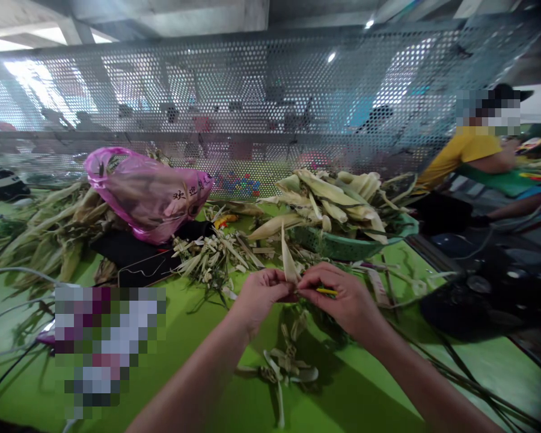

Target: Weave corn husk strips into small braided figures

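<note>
A pale, pointed piece of corn husk (289, 258) stands upright between my hands, low over the green tabletop (175, 355). My left hand (265, 293) pinches it near its base from the left. From the right, the fingertips of my right hand (331, 290) close on the same base. A thin yellow stick-like thing (327, 291) shows at my right fingers; its kind cannot be made out. Below the hands lies a small figure of knotted and folded husk (288, 364). The fingers hide the husk's lower end.
A green basket (338, 245) heaped with corn husks (329, 195) stands behind my hands. Husk scraps (216, 255) and a pink plastic bag (148, 192) lie to its left. Cables (9, 361) run at the left. A person in yellow (464, 150) sits at the right, near a black bag (482, 294).
</note>
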Action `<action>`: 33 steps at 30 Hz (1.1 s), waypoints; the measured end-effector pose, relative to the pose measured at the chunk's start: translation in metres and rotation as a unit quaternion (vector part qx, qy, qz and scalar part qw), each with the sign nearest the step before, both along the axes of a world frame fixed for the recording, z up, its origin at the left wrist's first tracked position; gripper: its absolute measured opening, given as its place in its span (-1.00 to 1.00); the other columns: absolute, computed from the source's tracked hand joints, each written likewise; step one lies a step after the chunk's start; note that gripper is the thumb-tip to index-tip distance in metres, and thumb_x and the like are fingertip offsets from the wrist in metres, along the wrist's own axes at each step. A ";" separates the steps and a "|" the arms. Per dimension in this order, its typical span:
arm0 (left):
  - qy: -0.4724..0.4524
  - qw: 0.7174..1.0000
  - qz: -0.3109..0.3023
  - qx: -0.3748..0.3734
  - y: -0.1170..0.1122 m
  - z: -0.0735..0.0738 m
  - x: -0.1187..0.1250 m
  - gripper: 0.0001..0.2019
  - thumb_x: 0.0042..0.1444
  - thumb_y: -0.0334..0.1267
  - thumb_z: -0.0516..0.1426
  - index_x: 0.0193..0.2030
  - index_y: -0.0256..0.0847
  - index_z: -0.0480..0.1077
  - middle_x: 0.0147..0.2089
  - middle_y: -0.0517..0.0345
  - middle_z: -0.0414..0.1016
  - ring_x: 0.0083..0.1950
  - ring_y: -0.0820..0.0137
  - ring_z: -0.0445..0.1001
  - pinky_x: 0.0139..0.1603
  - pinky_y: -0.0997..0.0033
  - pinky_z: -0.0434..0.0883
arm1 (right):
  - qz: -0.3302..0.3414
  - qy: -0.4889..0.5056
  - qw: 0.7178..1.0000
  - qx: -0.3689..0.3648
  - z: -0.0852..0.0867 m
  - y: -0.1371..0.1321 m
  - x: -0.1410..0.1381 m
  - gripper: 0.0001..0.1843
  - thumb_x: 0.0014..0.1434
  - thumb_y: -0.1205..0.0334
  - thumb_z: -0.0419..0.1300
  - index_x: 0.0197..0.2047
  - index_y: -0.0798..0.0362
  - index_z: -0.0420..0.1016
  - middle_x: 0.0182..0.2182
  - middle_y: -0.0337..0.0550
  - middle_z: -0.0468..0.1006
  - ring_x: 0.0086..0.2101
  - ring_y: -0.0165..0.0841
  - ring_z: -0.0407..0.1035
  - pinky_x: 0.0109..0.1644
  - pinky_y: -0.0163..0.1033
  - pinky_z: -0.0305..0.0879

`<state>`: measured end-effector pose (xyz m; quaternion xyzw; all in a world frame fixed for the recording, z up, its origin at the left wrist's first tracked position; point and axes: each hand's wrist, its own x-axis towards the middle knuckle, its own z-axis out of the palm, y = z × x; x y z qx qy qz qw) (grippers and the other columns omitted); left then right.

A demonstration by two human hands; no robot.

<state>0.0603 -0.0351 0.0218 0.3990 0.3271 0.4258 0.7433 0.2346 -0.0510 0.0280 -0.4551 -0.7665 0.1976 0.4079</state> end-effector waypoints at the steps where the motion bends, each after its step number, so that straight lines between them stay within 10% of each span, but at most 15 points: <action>1: 0.001 1.000 0.001 0.006 0.000 0.000 0.000 -0.70 -0.31 -0.20 0.40 -0.44 -0.34 0.51 -0.44 0.12 0.49 -0.43 0.52 0.39 -0.22 0.45 0.40 | -0.006 0.004 1.000 -0.007 0.000 0.000 -0.001 -0.93 0.10 0.28 0.24 -0.41 0.02 0.52 -0.40 -0.16 0.51 -0.33 -0.30 0.42 -0.22 -0.23 0.34; 33: 0.102 0.990 -0.020 0.096 0.006 -0.010 0.000 -0.94 -0.10 -0.34 0.20 -0.47 -0.29 0.44 -0.51 0.16 0.46 -0.48 0.48 0.37 -0.36 0.47 0.33 | -0.018 0.144 0.981 -0.130 -0.002 0.000 -0.006 -0.86 0.01 0.19 0.33 -0.41 0.05 0.49 -0.48 -0.24 0.50 -0.41 -0.37 0.39 -0.27 -0.28 0.35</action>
